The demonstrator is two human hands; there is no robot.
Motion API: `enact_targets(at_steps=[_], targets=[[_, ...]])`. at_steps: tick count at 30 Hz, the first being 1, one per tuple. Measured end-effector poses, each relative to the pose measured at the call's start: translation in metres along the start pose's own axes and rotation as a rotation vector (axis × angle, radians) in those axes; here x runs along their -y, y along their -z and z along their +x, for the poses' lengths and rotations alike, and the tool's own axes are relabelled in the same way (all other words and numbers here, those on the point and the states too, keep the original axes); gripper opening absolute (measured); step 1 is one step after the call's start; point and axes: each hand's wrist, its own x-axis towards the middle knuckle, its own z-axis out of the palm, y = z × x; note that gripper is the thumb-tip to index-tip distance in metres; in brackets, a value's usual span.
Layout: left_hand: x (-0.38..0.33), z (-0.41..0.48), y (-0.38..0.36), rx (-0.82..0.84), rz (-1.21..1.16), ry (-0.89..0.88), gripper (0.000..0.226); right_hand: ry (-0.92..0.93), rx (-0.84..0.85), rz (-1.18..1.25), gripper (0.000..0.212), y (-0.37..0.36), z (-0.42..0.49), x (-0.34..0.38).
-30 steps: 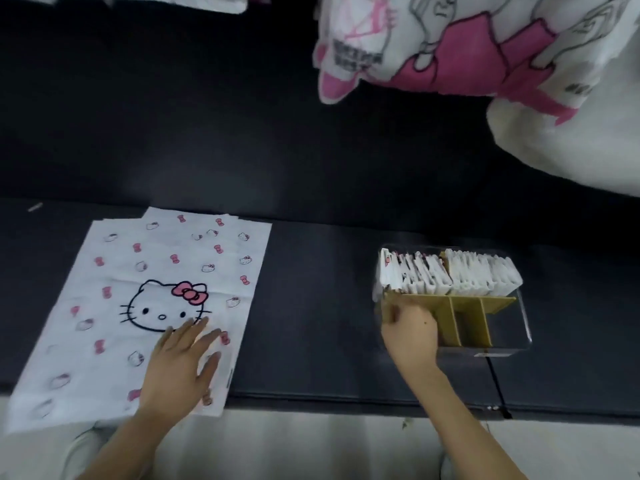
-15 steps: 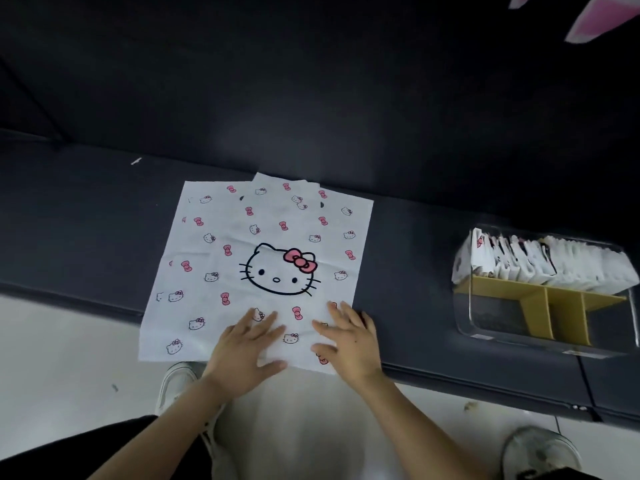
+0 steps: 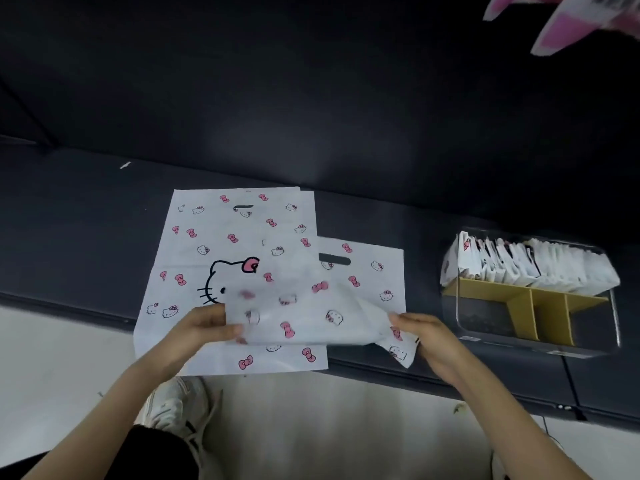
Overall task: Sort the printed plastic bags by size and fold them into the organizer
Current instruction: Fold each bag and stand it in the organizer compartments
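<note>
1. Left hand (image 3: 204, 329) and right hand (image 3: 427, 341) each pinch a near edge of the top bag (image 3: 311, 306), raising it, probably to fold it separately.
2. The lower bag (image 3: 207, 237) lies flat on the bench (image 3: 381, 220) (likely the larger size).
3. The organizer (image 3: 485, 317) stands just right, within reach.

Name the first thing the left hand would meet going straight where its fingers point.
The small bag that the left hand pinches; past it, probably the right hand, though depth is unclear.
</note>
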Motion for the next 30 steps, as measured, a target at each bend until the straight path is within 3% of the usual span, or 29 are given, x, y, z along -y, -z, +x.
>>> enact_targets(at_steps=[4, 6, 9, 12, 14, 17, 20, 24, 26, 28, 30], targets=[[0.007, 0.028, -0.024, -0.215, -0.031, 0.06, 0.025, -0.028, -0.088, 0.144, 0.03, 0.01, 0.019, 0.006], [0.015, 0.046, -0.036, -0.373, 0.038, 0.064, 0.034, -0.045, -0.152, 0.217, 0.041, 0.016, 0.031, 0.005], [0.014, 0.067, -0.05, -0.552, 0.048, 0.06, 0.026, 0.021, -0.126, 0.159, 0.055, 0.028, 0.038, 0.003], [0.008, 0.082, -0.056, -0.581, 0.079, 0.048, 0.013, 0.138, -0.068, 0.001, 0.036, 0.029, 0.038, 0.0], [0.011, 0.09, -0.057, -0.603, 0.105, 0.079, 0.026, 0.159, -0.153, -0.048, 0.021, 0.024, 0.041, -0.003], [0.016, 0.093, -0.06, -0.598, 0.203, 0.056, 0.046, 0.14, -0.359, -0.174, 0.027, 0.019, 0.047, -0.013], [0.023, 0.09, -0.061, -0.599, 0.355, 0.016, 0.049, 0.102, -0.39, -0.248, 0.027, 0.019, 0.051, -0.029], [0.033, 0.088, -0.061, -0.613, 0.644, 0.127, 0.05, 0.091, -0.417, -0.318, 0.025, 0.016, 0.053, -0.036], [0.037, 0.084, -0.063, -0.671, 0.912, 0.012, 0.047, 0.096, -0.448, -0.344, 0.024, 0.015, 0.054, -0.036], [0.043, 0.082, -0.074, -0.723, 1.137, -0.267, 0.041, 0.088, -0.454, -0.35, 0.024, 0.014, 0.055, -0.035], [0.051, 0.082, -0.095, -0.578, 1.207, -0.397, 0.042, 0.08, -0.451, -0.354, 0.025, 0.014, 0.054, -0.036]])
